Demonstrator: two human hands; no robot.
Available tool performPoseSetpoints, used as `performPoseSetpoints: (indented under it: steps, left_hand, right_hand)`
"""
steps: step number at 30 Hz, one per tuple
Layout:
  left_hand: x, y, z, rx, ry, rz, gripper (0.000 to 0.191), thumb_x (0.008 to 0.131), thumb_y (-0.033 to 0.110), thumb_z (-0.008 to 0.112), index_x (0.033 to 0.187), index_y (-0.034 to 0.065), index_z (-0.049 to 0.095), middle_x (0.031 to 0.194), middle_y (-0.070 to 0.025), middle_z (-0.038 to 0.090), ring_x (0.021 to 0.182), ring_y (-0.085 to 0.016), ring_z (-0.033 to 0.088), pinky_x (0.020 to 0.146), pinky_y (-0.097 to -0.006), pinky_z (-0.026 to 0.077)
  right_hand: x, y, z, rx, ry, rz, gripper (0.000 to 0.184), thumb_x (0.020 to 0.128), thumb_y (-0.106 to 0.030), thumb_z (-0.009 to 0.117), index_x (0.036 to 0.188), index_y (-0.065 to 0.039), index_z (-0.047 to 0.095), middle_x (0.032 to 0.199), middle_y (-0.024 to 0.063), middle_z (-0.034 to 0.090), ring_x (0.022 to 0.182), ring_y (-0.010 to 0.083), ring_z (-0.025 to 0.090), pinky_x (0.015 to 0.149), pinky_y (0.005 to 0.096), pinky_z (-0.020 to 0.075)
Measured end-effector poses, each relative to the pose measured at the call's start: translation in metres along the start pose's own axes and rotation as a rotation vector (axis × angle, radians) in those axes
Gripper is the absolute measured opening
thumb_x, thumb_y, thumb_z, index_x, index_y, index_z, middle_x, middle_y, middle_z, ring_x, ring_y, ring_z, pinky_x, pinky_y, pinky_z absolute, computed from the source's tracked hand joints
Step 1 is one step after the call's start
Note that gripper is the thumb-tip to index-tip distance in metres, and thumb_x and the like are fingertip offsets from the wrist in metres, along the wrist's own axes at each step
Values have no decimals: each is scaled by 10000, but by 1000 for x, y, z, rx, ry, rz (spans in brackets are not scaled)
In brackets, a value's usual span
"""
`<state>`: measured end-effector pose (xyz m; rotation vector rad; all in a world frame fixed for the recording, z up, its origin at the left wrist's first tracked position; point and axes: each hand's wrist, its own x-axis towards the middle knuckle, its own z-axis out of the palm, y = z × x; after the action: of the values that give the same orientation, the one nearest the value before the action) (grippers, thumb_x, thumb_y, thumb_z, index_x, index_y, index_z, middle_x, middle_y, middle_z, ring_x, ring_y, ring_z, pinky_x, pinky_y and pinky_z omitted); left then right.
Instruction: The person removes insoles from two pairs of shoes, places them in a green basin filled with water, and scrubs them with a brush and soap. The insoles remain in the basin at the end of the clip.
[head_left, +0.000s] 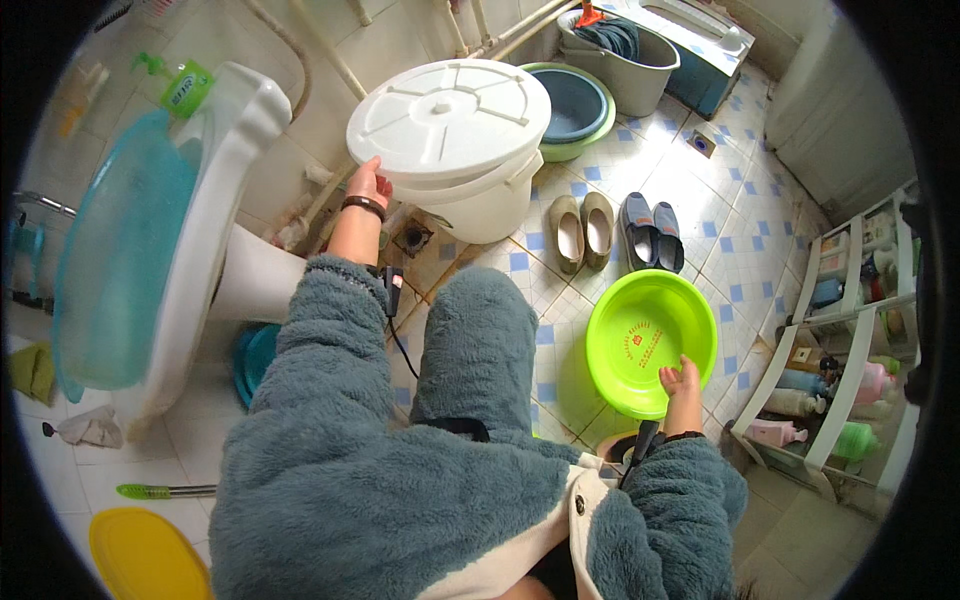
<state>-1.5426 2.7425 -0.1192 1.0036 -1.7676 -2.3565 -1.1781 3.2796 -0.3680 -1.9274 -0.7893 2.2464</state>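
Note:
My left hand (369, 183) holds the near left edge of a round white plastic lid (442, 109), with the thumb at its rim and the fingers curled below. The lid sits tilted over a large white plastic bucket (480, 210), a gap showing between them. What the bucket holds is hidden. Over the near right side of a bright green plastic basin (652, 289), my right hand (681, 381) hovers with fingers apart and nothing in it. Red printing marks the basin's bottom.
Green shoes (583, 231) and blue shoes (651, 231) stand between bucket and basin. A sink (247, 112) with a teal basin (127, 262) is at left. Bottles fill a rack (855, 382) at right. Behind are nested basins (574, 109) and a mop bucket (637, 82).

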Motion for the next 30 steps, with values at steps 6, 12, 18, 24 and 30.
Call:
performPoseSetpoints:
  steps: [6, 12, 18, 24, 30]
  left_hand:
    - [-17, 0, 36, -360, -338, 107, 318, 797, 41, 465, 1108, 2, 408, 1036, -138, 496, 918, -258, 519, 728, -412, 489]
    - [-58, 0, 60, -344, -347, 172, 129, 765, 18, 510, 894, 15, 509, 802, -96, 557, 671, -215, 566, 555, -322, 490]
    - [-152, 30, 40, -242, -684, 242, 257, 846, 107, 479, 1065, -26, 456, 982, -119, 567, 873, -218, 597, 756, -348, 522]
    - [-249, 87, 28, -313, -954, 349, 231, 852, 140, 504, 1023, -8, 458, 969, -98, 575, 857, -191, 606, 779, -340, 521]
    - [-351, 135, -22, -527, -1059, 591, 225, 880, 155, 486, 1054, 13, 479, 1035, -94, 577, 934, -189, 590, 842, -326, 500]
  right_hand:
    - [-13, -38, 25, 174, -261, -26, 497, 832, -206, 577, 1233, -48, 331, 1236, 173, 360, 1040, 283, 456, 802, 379, 465]
    - [-44, -64, 60, 171, -461, 76, 280, 817, -184, 599, 1021, -13, 512, 967, 116, 577, 810, 221, 594, 657, 304, 521]
    - [-77, -68, 77, 173, -521, -93, 258, 809, -155, 605, 995, 12, 538, 952, 78, 593, 786, 185, 603, 611, 278, 529]
    - [-94, -77, 94, 170, -585, -87, 257, 816, -163, 597, 1014, -10, 539, 965, 61, 584, 788, 177, 590, 605, 270, 525]
    - [-177, -88, 129, 14, -855, -336, 345, 858, -250, 543, 1157, -83, 500, 1065, 59, 554, 920, 146, 534, 712, 264, 473]
